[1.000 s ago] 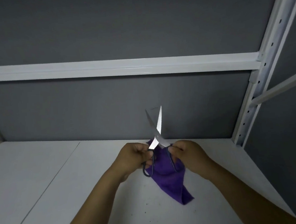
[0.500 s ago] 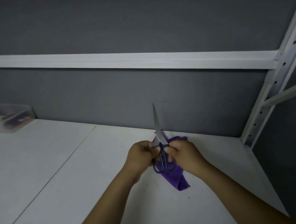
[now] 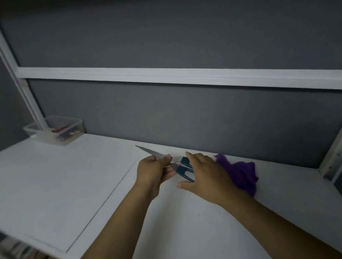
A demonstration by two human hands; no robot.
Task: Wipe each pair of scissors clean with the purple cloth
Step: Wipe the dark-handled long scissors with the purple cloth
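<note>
Left hand (image 3: 152, 169) pinches the scissors (image 3: 181, 167) at the blades. Right hand (image 3: 205, 173), fingers spread, covers the handles. The cloth (image 3: 240, 173) lies beside it on the bench (image 3: 69, 187).

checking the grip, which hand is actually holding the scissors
The left hand: its fingers curl round the scissors at the blades. The right hand is open, fingers straight, beside the handles and gripping nothing.

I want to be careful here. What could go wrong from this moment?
1. The left hand grips the scissors by the bare blades; a slip may cut it.
2. The cloth lies on the table beside the open right hand, so nothing shields the skin from the edge.
</note>
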